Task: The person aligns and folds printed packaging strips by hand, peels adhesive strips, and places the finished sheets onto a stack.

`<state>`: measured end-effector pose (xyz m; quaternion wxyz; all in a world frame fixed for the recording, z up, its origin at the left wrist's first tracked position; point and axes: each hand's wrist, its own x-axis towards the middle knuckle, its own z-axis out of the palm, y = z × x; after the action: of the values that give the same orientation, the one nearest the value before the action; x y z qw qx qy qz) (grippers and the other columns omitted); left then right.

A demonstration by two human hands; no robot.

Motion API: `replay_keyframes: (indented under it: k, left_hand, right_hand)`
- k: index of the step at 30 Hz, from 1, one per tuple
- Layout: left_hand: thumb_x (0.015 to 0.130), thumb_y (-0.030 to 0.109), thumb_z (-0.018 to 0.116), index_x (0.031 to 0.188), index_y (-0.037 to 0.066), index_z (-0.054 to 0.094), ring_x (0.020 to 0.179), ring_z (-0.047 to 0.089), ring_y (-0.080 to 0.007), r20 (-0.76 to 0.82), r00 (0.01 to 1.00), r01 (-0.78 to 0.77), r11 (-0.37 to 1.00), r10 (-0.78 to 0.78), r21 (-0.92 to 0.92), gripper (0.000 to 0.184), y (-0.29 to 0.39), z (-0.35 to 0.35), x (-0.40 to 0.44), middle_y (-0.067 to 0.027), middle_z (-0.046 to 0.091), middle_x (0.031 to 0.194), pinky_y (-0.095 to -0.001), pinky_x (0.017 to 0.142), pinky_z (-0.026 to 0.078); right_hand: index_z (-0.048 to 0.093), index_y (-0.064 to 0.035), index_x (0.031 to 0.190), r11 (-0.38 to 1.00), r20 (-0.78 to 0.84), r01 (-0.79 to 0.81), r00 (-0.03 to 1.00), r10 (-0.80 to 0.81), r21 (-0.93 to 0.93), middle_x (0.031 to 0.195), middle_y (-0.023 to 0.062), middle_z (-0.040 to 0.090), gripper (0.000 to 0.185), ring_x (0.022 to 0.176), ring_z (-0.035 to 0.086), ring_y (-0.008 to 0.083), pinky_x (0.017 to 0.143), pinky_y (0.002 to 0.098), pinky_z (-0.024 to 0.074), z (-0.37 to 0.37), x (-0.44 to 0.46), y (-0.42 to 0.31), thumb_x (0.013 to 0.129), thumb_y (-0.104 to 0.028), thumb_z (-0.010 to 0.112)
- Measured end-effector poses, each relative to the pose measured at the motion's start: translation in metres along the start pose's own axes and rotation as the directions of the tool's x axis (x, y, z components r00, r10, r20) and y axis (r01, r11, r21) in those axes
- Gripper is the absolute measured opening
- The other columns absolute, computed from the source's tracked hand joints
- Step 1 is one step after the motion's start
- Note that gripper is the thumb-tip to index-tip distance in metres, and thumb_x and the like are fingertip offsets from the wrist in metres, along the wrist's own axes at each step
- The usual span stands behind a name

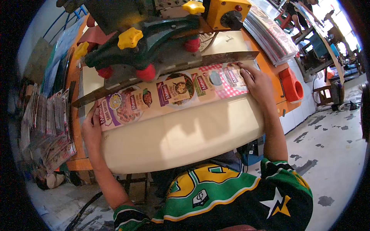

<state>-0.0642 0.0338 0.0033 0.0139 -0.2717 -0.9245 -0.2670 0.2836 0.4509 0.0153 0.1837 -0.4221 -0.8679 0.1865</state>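
A long printed sheet with food pictures and label-like panels lies along a metal guide bar, on a cream-coloured rounded table top. At the sheet's left end, my left hand holds the edge, its fingertips by the bar. My right hand has the opposite end, thumb on the printed face and fingers curled at the edge. Just beyond the bar stands a dark green machine with yellow star knobs and red feet.
A yellow control box with a black dial and red button sits above. Stacked printed sheets lie back right, more piles at left. An orange-red tape dispenser-like holder is right. Another person is far back right.
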Motion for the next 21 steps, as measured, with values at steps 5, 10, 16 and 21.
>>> replay_keyframes:
  k: [5,10,16,21]
  left_hand:
    - [0.105,0.027,0.049,0.136,0.017,0.062,0.114,0.066,-0.0327,-0.021,0.999,0.042,0.999,-0.042,0.007,0.035,0.004,0.002,-0.003,-0.0216,0.066,0.123,-0.0390,0.095,0.049]
    - [0.105,0.029,0.050,0.136,0.017,0.062,0.114,0.066,-0.0281,0.011,0.999,0.046,0.999,-0.045,-0.013,0.035,0.006,-0.001,-0.001,-0.0202,0.067,0.123,-0.0362,0.096,0.048]
    - [0.105,0.030,0.050,0.134,0.015,0.064,0.114,0.066,-0.0264,0.003,1.000,0.010,0.999,-0.010,-0.048,0.035,0.007,-0.001,0.000,-0.0190,0.068,0.123,-0.0343,0.095,0.048]
    - [0.105,0.028,0.050,0.133,0.012,0.064,0.114,0.066,-0.0255,-0.057,0.998,-0.017,0.998,0.014,-0.057,0.035,-0.001,0.003,-0.002,-0.0177,0.069,0.123,-0.0337,0.096,0.048]
  right_hand:
    - [0.071,-0.0192,0.122,0.998,0.012,0.014,1.000,-0.013,-0.065,0.093,0.0207,0.072,0.033,0.085,0.070,0.0349,0.076,0.0420,0.0517,0.000,-0.001,0.000,0.098,-0.038,0.059]
    - [0.072,-0.0227,0.119,0.999,-0.013,-0.009,1.000,0.009,-0.030,0.090,0.0201,0.072,0.031,0.087,0.070,0.0369,0.079,0.0459,0.0523,0.001,-0.002,0.002,0.097,-0.040,0.058]
    - [0.071,-0.0182,0.121,0.999,-0.013,0.054,0.998,-0.054,-0.003,0.093,0.0213,0.071,0.031,0.083,0.069,0.0344,0.075,0.0417,0.0506,-0.001,-0.002,-0.001,0.098,-0.035,0.059]
    - [0.072,-0.0168,0.120,1.000,-0.049,0.013,0.999,-0.013,0.007,0.092,0.0194,0.072,0.031,0.080,0.070,0.0308,0.073,0.0381,0.0509,-0.001,-0.007,-0.007,0.098,-0.034,0.060]
